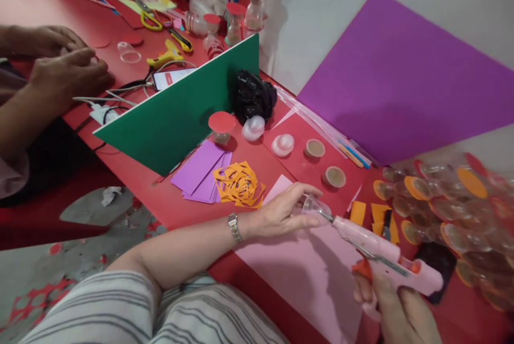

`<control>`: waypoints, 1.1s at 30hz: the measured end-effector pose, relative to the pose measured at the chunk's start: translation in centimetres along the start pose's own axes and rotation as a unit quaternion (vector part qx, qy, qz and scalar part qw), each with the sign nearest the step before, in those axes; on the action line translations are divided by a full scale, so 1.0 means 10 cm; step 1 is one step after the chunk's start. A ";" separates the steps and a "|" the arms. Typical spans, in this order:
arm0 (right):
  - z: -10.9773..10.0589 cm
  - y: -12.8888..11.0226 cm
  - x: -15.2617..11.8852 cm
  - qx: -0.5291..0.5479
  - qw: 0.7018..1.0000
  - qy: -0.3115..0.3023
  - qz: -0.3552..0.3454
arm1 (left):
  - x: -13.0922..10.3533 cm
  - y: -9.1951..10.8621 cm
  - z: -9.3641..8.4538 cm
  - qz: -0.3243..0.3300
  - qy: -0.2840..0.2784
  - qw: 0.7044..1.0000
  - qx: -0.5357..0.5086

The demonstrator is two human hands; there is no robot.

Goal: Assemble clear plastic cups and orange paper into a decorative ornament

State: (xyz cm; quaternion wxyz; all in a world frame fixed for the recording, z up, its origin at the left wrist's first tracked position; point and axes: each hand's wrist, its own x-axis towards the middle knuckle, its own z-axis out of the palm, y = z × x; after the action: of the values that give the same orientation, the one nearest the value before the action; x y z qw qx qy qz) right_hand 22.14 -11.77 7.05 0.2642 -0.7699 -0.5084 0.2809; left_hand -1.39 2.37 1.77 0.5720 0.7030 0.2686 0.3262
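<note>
My left hand (287,213) is closed around a small clear plastic cup (315,206) above a pink sheet (297,274). In my right hand (401,306) is a pink glue gun (377,245), gripped at its handle. Its metal nozzle meets the cup; whether it touches the plastic cannot be made out. Beyond my left hand, two cups filled with brown material (334,176) and two clear cups (282,145) stand on the red surface. A coil of orange paper strips (240,184) and purple cards (203,168) lie to the left.
A green board (180,103) stands upright as a divider. Behind it are a black plastic bag (254,97) and a red-topped cup (221,123). Many joined cups with orange discs (453,226) crowd the right. Another person's hands (68,66) work at left, near a yellow glue gun (166,54).
</note>
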 end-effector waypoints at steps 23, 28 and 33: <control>0.65 0.14 0.09 0.026 0.982 0.064 -0.177 | -0.01 0.24 -0.12 -0.062 0.010 0.994 0.094; 0.70 0.01 -0.02 0.143 0.989 -0.025 -0.023 | -0.03 0.18 -0.06 -0.005 0.055 0.971 0.231; 0.72 -0.19 -0.09 0.329 0.931 -0.065 0.145 | -0.04 0.03 -0.06 0.092 0.052 0.924 0.367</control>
State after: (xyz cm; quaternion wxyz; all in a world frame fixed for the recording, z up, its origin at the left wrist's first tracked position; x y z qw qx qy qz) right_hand 15.61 -11.10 3.47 0.4255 -0.6848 -0.2867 0.5174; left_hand -2.14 2.39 2.09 0.2266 0.8672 0.3334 0.2924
